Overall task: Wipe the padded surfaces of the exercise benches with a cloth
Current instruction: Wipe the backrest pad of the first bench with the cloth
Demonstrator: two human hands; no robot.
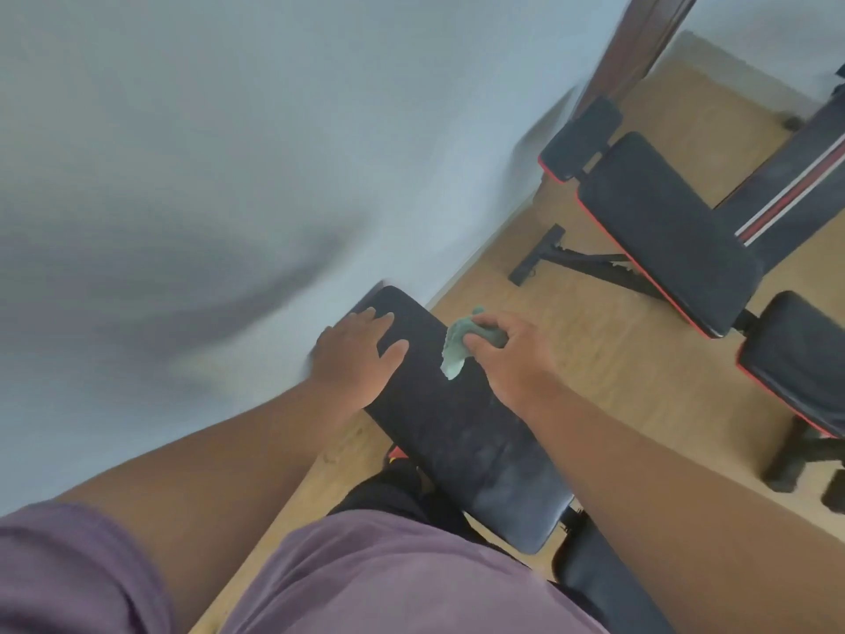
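A black padded bench [462, 432] runs from the wall toward me at the centre of the head view. My left hand [356, 354] rests flat on its far left part, fingers spread. My right hand [507, 350] grips a crumpled pale green cloth [459, 345] at the pad's right edge near the far end; a flap of the cloth hangs over the pad. A second black bench with red trim [663, 231] stands to the right.
A pale wall fills the left and top. The floor [571, 359] is light wood. A third padded seat [795, 359] sits at the far right, and a striped black pad [795, 185] leans at the upper right. A dark wooden frame [640, 43] rises by the wall.
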